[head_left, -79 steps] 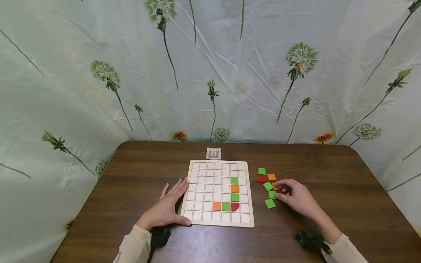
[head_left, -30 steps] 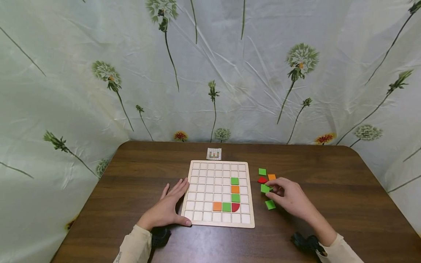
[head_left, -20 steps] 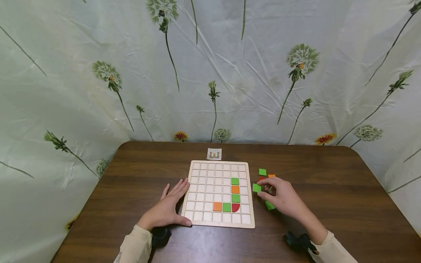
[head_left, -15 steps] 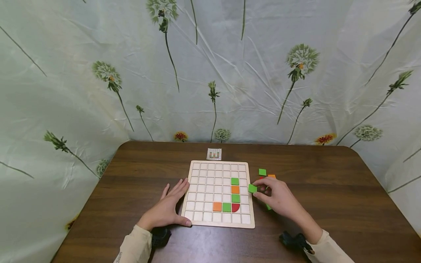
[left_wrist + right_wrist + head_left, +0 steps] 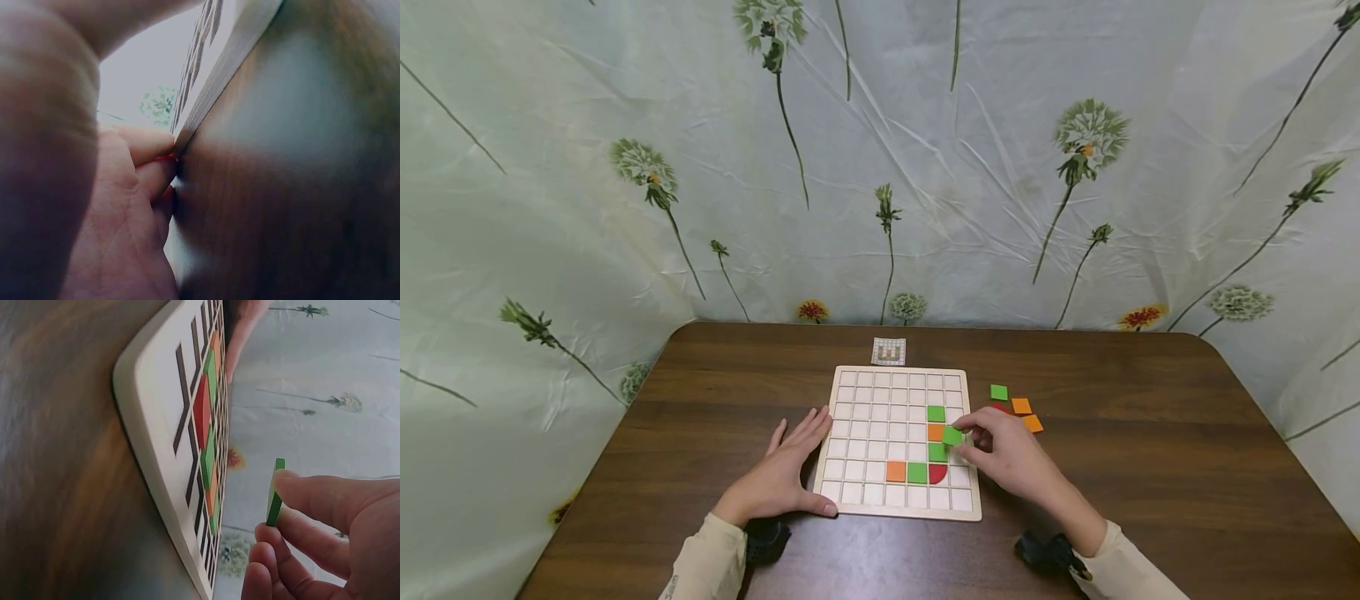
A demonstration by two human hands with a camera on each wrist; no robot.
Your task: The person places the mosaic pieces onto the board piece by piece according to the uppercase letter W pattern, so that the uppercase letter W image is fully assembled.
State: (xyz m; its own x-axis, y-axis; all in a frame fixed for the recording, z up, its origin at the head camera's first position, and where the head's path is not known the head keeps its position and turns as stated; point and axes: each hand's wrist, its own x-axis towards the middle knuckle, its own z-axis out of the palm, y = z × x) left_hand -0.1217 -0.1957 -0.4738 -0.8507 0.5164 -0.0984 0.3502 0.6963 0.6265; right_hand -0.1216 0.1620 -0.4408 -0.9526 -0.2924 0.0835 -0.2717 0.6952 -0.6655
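A pale wooden grid board (image 5: 859, 408) lies on the table, with several green and orange squares and one red quarter-round tile (image 5: 937, 473) set in its cells. My right hand (image 5: 1011, 454) pinches a green square tile (image 5: 952, 436) between thumb and fingers, above the board's right side. The right wrist view shows that green tile (image 5: 275, 492) edge-on, raised clear of the board (image 5: 147, 381). Along the board's left edge rests my left hand (image 5: 782, 475), fingers extended, thumb at the near left corner. In the left wrist view its fingertips (image 5: 156, 145) touch the board's side.
Right of the board lie a loose green tile (image 5: 998, 392), two orange tiles (image 5: 1022, 406) and a partly hidden red tile (image 5: 1000, 407). A small printed pattern card (image 5: 889, 352) sits behind the board on the brown table (image 5: 1150, 433). A flowered curtain (image 5: 880, 167) hangs behind.
My right hand has picked up a green tile from the loose pieces and carried it left over the board. Two orange tiles are uncovered behind it. My left hand has stayed put.
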